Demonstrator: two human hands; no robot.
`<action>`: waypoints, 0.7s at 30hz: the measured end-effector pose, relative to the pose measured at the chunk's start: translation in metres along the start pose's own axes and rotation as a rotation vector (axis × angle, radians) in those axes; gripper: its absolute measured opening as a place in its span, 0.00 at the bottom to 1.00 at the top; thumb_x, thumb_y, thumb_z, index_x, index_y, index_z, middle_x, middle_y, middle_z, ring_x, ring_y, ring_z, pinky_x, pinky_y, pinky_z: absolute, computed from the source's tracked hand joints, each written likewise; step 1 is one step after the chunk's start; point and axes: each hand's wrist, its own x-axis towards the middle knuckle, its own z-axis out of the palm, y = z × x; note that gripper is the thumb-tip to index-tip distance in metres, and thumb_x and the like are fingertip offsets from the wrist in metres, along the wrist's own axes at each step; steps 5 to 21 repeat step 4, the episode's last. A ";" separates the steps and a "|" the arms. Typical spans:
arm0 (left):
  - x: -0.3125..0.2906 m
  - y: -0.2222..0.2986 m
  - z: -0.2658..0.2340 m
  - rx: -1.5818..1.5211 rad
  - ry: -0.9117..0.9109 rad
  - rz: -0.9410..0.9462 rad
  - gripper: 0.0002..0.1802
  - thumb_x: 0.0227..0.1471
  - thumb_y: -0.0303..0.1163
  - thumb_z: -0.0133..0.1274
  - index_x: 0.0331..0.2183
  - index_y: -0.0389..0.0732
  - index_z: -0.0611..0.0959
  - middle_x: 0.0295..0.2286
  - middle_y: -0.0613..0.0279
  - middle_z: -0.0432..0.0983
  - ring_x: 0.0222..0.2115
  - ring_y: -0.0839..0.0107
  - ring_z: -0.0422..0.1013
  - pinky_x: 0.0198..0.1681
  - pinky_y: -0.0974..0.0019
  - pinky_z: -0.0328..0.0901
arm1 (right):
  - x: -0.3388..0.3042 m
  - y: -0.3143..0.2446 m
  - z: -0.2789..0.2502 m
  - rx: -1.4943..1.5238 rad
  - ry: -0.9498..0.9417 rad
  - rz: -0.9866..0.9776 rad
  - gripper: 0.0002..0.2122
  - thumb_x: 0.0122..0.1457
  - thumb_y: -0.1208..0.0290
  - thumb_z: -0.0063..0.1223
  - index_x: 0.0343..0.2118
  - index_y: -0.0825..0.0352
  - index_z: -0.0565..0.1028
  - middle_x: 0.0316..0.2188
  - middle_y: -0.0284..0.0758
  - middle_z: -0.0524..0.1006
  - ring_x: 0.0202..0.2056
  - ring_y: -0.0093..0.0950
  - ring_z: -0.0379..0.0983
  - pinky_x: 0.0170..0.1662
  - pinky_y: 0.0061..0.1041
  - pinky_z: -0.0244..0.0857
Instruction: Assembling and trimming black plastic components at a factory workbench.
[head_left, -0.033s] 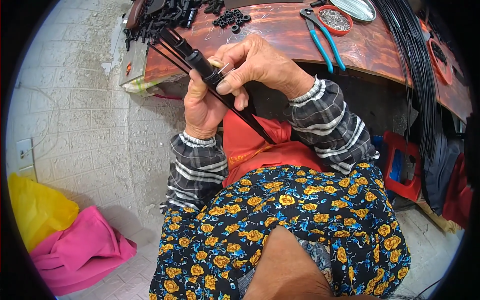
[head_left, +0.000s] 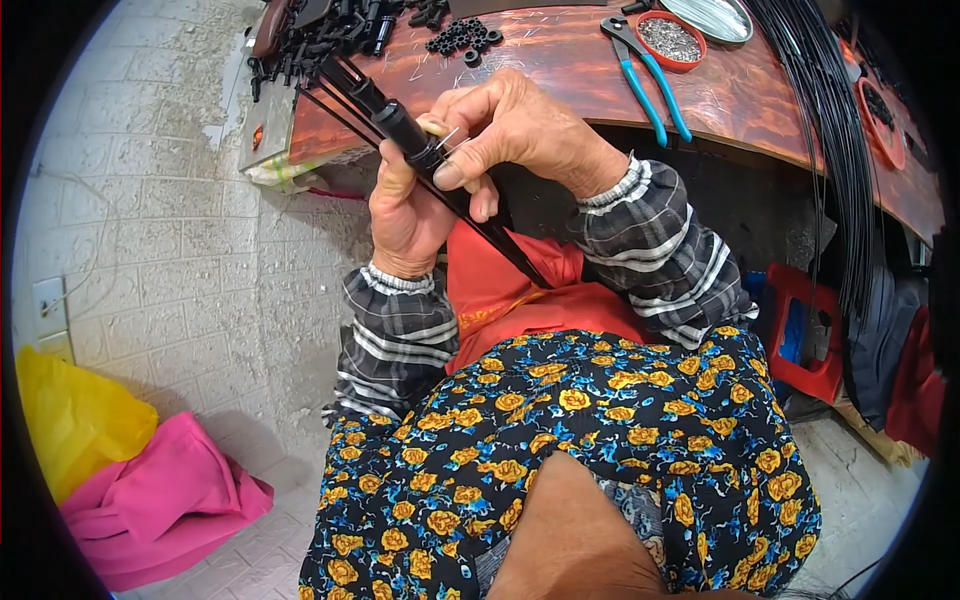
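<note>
Above the lap, one black rod assembly [head_left: 420, 155] slants from desk [head_left: 560, 70] edge toward the red cloth [head_left: 510, 290]. Left hand [head_left: 400, 215] clenches its shaft; right hand [head_left: 510, 130] fingers [head_left: 455, 172] pinch one thin pin against its collar. One blue-handled pliers [head_left: 650, 75] lies on the desk.

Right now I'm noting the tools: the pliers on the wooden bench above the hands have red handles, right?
Not quite. The head view shows the pliers on the wooden bench with blue handles; the red thing beside them is a small dish.

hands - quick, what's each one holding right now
left hand: closed around the black rod bundle.
right hand: fingers pinched on a thin metal pin at the bundle.
</note>
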 end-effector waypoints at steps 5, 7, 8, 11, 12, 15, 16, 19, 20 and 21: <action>-0.001 0.000 -0.005 0.154 0.022 -0.013 0.25 0.57 0.54 0.43 0.47 0.46 0.74 0.36 0.55 0.74 0.20 0.55 0.71 0.27 0.48 0.68 | -0.001 0.002 -0.003 -0.015 -0.015 0.003 0.06 0.47 0.79 0.62 0.21 0.74 0.75 0.29 0.37 0.72 0.15 0.28 0.74 0.18 0.19 0.69; -0.001 0.000 -0.005 0.154 0.022 -0.013 0.25 0.57 0.54 0.43 0.47 0.46 0.74 0.36 0.55 0.74 0.20 0.55 0.71 0.27 0.48 0.68 | -0.001 0.002 -0.003 -0.015 -0.015 0.003 0.06 0.47 0.79 0.62 0.21 0.74 0.75 0.29 0.37 0.72 0.15 0.28 0.74 0.18 0.19 0.69; -0.001 0.000 -0.005 0.154 0.022 -0.013 0.25 0.57 0.54 0.43 0.47 0.46 0.74 0.36 0.55 0.74 0.20 0.55 0.71 0.27 0.48 0.68 | -0.001 0.002 -0.003 -0.015 -0.015 0.003 0.06 0.47 0.79 0.62 0.21 0.74 0.75 0.29 0.37 0.72 0.15 0.28 0.74 0.18 0.19 0.69; -0.001 0.000 -0.005 0.154 0.022 -0.013 0.25 0.57 0.54 0.43 0.47 0.46 0.74 0.36 0.55 0.74 0.20 0.55 0.71 0.27 0.48 0.68 | -0.001 0.002 -0.003 -0.015 -0.015 0.003 0.06 0.47 0.79 0.62 0.21 0.74 0.75 0.29 0.37 0.72 0.15 0.28 0.74 0.18 0.19 0.69; -0.001 0.000 -0.005 0.154 0.022 -0.013 0.25 0.57 0.54 0.43 0.47 0.46 0.74 0.36 0.55 0.74 0.20 0.55 0.71 0.27 0.48 0.68 | -0.001 0.002 -0.003 -0.015 -0.015 0.003 0.06 0.47 0.79 0.62 0.21 0.74 0.75 0.29 0.37 0.72 0.15 0.28 0.74 0.18 0.19 0.69; -0.001 0.000 -0.005 0.154 0.022 -0.013 0.25 0.57 0.54 0.43 0.47 0.46 0.74 0.36 0.55 0.74 0.20 0.55 0.71 0.27 0.48 0.68 | -0.001 0.002 -0.003 -0.015 -0.015 0.003 0.06 0.47 0.79 0.62 0.21 0.74 0.75 0.29 0.37 0.72 0.15 0.28 0.74 0.18 0.19 0.69; -0.001 0.000 -0.005 0.154 0.022 -0.013 0.25 0.57 0.54 0.43 0.47 0.46 0.74 0.36 0.55 0.74 0.20 0.55 0.71 0.27 0.48 0.68 | -0.001 0.002 -0.003 -0.015 -0.015 0.003 0.06 0.47 0.79 0.62 0.21 0.74 0.75 0.29 0.37 0.72 0.15 0.28 0.74 0.18 0.19 0.69; -0.001 0.000 -0.005 0.154 0.022 -0.013 0.25 0.57 0.54 0.43 0.47 0.46 0.74 0.36 0.55 0.74 0.20 0.55 0.71 0.27 0.48 0.68 | -0.001 0.002 -0.003 -0.015 -0.015 0.003 0.06 0.47 0.79 0.62 0.21 0.74 0.75 0.29 0.37 0.72 0.15 0.28 0.74 0.18 0.19 0.69; -0.001 0.000 -0.005 0.154 0.022 -0.013 0.25 0.57 0.54 0.43 0.47 0.46 0.74 0.36 0.55 0.74 0.20 0.55 0.71 0.27 0.48 0.68 | -0.001 0.002 -0.003 -0.015 -0.015 0.003 0.06 0.47 0.79 0.62 0.21 0.74 0.75 0.29 0.37 0.72 0.15 0.28 0.74 0.18 0.19 0.69; -0.001 0.000 -0.005 0.154 0.022 -0.013 0.25 0.57 0.54 0.43 0.47 0.46 0.74 0.36 0.55 0.74 0.20 0.55 0.71 0.27 0.48 0.68 | -0.001 0.002 -0.003 -0.015 -0.015 0.003 0.06 0.47 0.79 0.62 0.21 0.74 0.75 0.29 0.37 0.72 0.15 0.28 0.74 0.18 0.19 0.69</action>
